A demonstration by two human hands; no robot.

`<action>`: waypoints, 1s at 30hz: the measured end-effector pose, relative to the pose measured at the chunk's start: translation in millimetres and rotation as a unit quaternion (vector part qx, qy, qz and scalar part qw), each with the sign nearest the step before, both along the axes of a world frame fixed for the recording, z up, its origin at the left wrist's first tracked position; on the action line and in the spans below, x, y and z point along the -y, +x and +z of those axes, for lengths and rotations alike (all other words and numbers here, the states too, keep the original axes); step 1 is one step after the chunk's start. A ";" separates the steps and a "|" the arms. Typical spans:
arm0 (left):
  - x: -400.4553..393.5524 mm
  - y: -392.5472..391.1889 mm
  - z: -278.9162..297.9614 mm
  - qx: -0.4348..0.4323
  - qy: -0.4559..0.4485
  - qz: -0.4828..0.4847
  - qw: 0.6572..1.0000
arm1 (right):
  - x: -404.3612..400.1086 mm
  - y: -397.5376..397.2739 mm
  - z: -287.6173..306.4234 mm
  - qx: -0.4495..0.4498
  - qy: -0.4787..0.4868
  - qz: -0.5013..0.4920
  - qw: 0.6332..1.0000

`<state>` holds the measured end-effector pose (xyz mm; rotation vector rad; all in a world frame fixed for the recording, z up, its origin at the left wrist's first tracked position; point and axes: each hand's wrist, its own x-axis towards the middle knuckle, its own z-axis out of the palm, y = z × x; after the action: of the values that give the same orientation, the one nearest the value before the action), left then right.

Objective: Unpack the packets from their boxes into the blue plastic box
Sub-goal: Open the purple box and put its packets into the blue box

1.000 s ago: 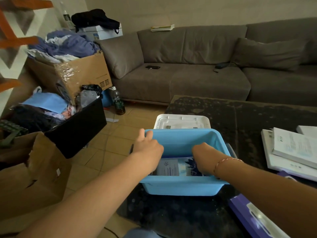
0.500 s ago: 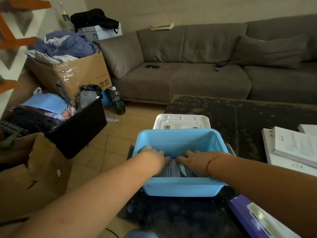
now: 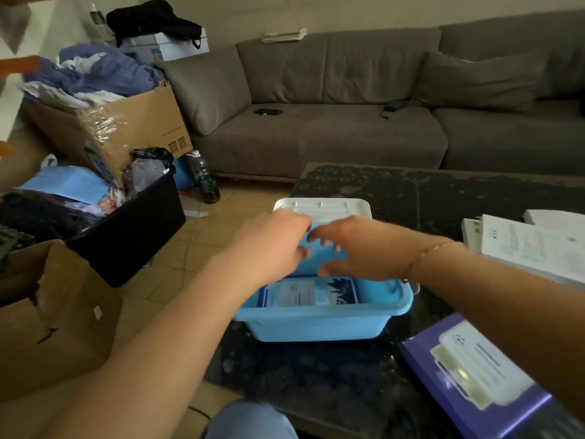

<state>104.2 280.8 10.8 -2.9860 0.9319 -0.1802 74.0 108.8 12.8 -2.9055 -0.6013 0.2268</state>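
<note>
The blue plastic box stands on the dark table's near left corner. Inside it lie flat packets, white with dark blue print. Both hands hover above the box's far half, lifted clear of the packets. My left hand has its fingers curled loosely with nothing in them. My right hand is spread, fingers apart, empty. A purple packet box with a white label lies at the lower right. White boxes are stacked at the right edge.
A white lid lies just behind the blue box. The dark table stretches toward a grey sofa. Left of the table, on the tiled floor, stand a black bin, cardboard boxes and a bottle.
Both hands have risen out of the blue box, where they were pressing on the packets, and now hover above it. The packets stay lying in the box.
</note>
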 end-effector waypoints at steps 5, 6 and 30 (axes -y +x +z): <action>21.0 -95.5 -24.1 0.123 -0.480 -0.136 0.858 | 71.6 -78.2 31.2 0.234 0.290 -0.081 0.925; 28.5 -112.4 -44.4 0.097 -0.487 -0.151 0.855 | 90.7 -91.3 23.2 0.247 0.301 -0.124 0.913; 122.0 -162.4 -158.6 -0.035 -0.413 -0.171 0.894 | 116.7 -211.4 -134.5 0.398 0.140 -0.291 0.859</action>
<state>-58.2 158.8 -147.8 -3.5173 1.7692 -0.6186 -137.4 -8.0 -121.6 -2.6237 0.1924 -1.0751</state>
